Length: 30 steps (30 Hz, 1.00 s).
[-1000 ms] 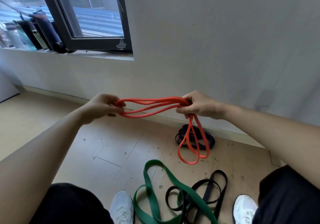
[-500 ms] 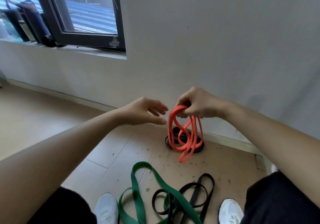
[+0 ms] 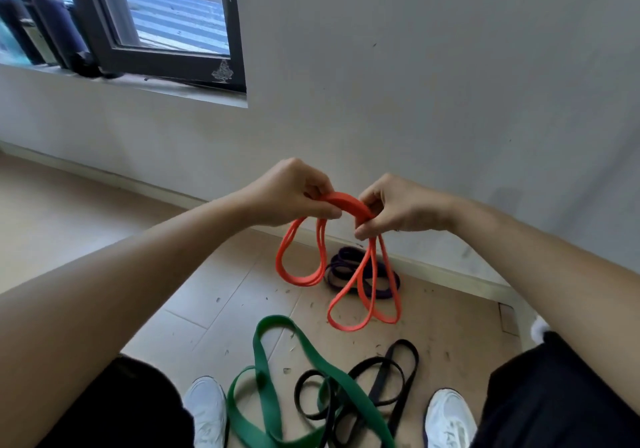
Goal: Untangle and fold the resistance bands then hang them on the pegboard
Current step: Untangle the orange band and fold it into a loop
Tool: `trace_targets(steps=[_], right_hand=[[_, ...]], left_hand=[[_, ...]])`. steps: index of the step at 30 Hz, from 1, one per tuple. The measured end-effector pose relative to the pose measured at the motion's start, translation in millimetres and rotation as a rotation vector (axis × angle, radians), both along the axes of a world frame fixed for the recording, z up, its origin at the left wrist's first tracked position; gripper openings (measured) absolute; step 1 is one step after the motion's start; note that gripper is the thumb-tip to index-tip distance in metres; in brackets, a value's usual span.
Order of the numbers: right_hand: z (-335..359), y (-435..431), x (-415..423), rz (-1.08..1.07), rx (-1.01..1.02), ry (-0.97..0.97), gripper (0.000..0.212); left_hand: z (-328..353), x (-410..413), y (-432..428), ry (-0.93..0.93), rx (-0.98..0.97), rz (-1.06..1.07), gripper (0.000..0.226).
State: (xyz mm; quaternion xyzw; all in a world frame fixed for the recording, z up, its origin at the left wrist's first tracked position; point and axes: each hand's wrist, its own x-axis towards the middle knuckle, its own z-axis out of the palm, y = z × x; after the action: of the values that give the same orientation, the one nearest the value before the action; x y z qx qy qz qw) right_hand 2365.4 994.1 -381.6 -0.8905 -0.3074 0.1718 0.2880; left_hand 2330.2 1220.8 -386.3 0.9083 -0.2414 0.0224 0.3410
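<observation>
An orange resistance band [image 3: 348, 202] is bunched between both hands at mid-frame, above the floor. My left hand [image 3: 294, 193] pinches its left side and my right hand [image 3: 398, 207] pinches its right side, a short arc of band spanning between them. Folded loops hang down from each hand. On the floor below lie a wide green band [image 3: 273, 371] tangled with a black band [image 3: 391, 378]. A purple band [image 3: 349, 271] lies coiled by the skirting board, partly behind the orange loops. No pegboard is in view.
A grey wall [image 3: 415, 84] stands straight ahead, with a dark-framed window [image 3: 166, 22] and sill at upper left holding dark bottles [image 3: 59, 28]. My white shoes [image 3: 207, 409] and black trouser legs are at the bottom. The tiled floor carries small debris.
My left hand, open and off the band half a second ago, has closed on the orange band next to my right hand. A second bunch of loops now hangs from the left hand.
</observation>
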Motion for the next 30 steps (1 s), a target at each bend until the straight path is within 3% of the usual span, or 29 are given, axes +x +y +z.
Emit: trace_targets(steps=[4,8,13,18,22,25,30], right_hand=[[-8,-2,3,0.021,0.031,0.081,0.018],[0,2,0,-0.005,0.141,0.045,0.018],[4,14,-8,0.016,0.256,-0.001,0.024],[-2,24,-9,0.017,0.242,-0.053,0.035],[-3,22,-8,0.015,0.202,-0.058,0.043],[-5,16,-7,0.019,0.196,0.028,0.04],[-15,9,-5,-0.028,0.27,0.111,0.024]], left_hand=[[1,0,21,0.072,-0.015,0.006,0.009],[-4,2,39,0.159,0.007,0.039,0.004],[-16,-4,29,0.264,0.029,-0.009,0.016],[-7,-5,12,0.197,-0.117,0.019,0.015],[-3,-4,11,0.099,-0.007,-0.02,0.014],[-2,-1,9,0.033,0.046,-0.029,0.012],[0,2,6,0.079,0.053,-0.021,0.016]])
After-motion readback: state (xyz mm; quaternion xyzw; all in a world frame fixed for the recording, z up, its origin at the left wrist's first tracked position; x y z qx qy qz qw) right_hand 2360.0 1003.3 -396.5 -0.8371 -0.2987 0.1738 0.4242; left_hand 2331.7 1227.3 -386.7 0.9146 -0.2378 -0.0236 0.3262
